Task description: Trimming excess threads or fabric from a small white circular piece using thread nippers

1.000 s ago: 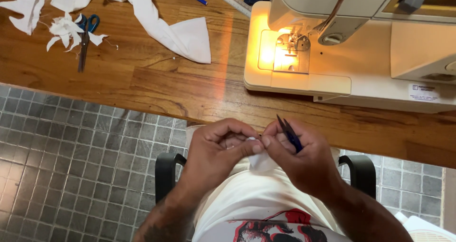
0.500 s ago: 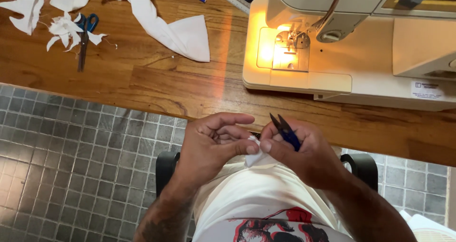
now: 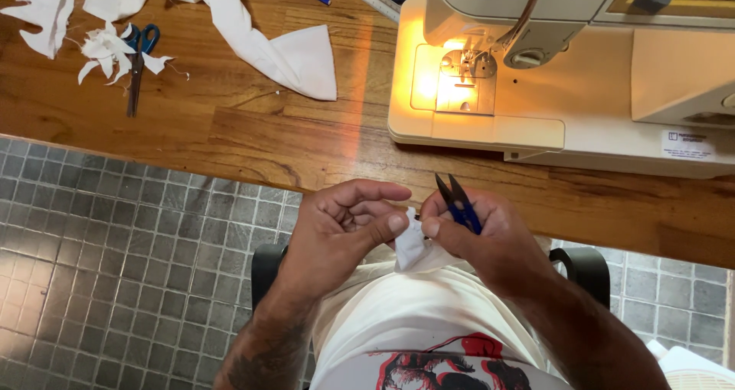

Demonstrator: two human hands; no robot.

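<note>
White rectangular label (image 3: 687,144) on sewing machine (image 3: 582,91)

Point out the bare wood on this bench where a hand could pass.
Free: the wooden tabletop strip between the white fabric strip and the cream sewing machine, running along the front edge. Crowded: the far left corner, with blue-handled scissors among white fabric scraps.

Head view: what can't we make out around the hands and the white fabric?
- White fabric piece, head view: the pinched edge is covered by the left hand and right hand; any thread there is too fine to see.
- Blue thread snips: handles buried in the right hand's grip; only the tips show.
- Sewing machine: top and right end cut off by the frame edge.
- Scissors: partly under white scraps.
</note>
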